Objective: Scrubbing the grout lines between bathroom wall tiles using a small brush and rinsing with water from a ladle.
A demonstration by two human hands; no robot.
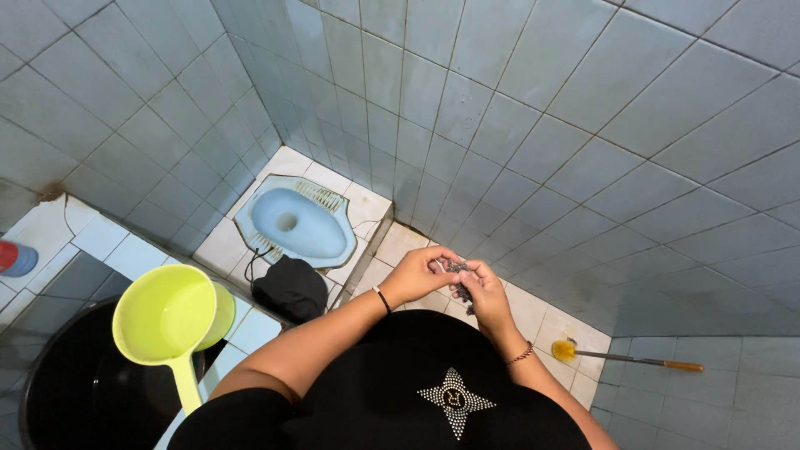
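Pinching a small dark metallic object (pixel 458 273), the left hand (pixel 414 275) and right hand (pixel 483 293) are closed on it, well clear of the blue squat toilet (pixel 300 223); each grip is best kept firm.

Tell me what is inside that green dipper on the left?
The green dipper looks empty: only its smooth pale inner wall shows. It rests on the rim of a black tub, and it covers part of the tub's inside, so what lies below there cannot be seen.

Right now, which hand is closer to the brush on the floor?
The right hand. It sits up and left of the brush, apart from it. The left hand is farther off, beyond the right.
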